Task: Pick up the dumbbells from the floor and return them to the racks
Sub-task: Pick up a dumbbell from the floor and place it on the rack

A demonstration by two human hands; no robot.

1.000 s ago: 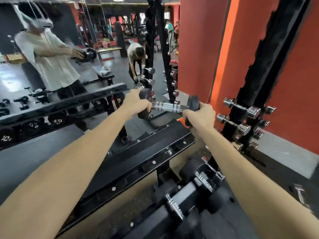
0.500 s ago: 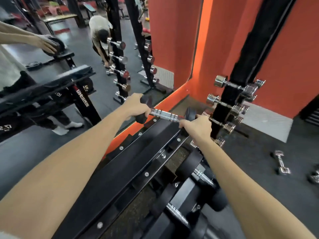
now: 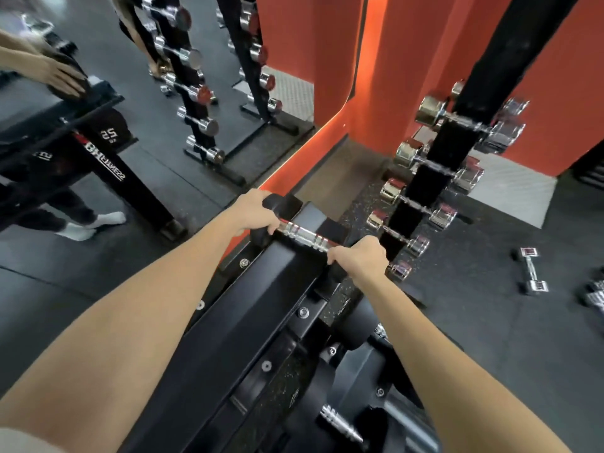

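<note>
A black dumbbell with a ribbed chrome handle (image 3: 302, 235) lies across the far end of the black horizontal rack's top tier (image 3: 248, 308). My left hand (image 3: 253, 210) grips its left head, and my right hand (image 3: 361, 256) grips its right head, which the fingers mostly hide. More black dumbbells (image 3: 340, 423) sit on the lower tier under my right arm. A small chrome dumbbell (image 3: 531, 271) lies on the floor at the right.
A tall black vertical rack (image 3: 457, 152) holding several chrome dumbbells stands just beyond my right hand. A wall mirror (image 3: 130, 142) on the left reflects the racks and a person. More chrome dumbbells (image 3: 595, 295) lie at the right edge. Orange wall behind.
The dumbbell in both hands has come down from above the rack onto the far end of the top tier. The view has tipped lower.
</note>
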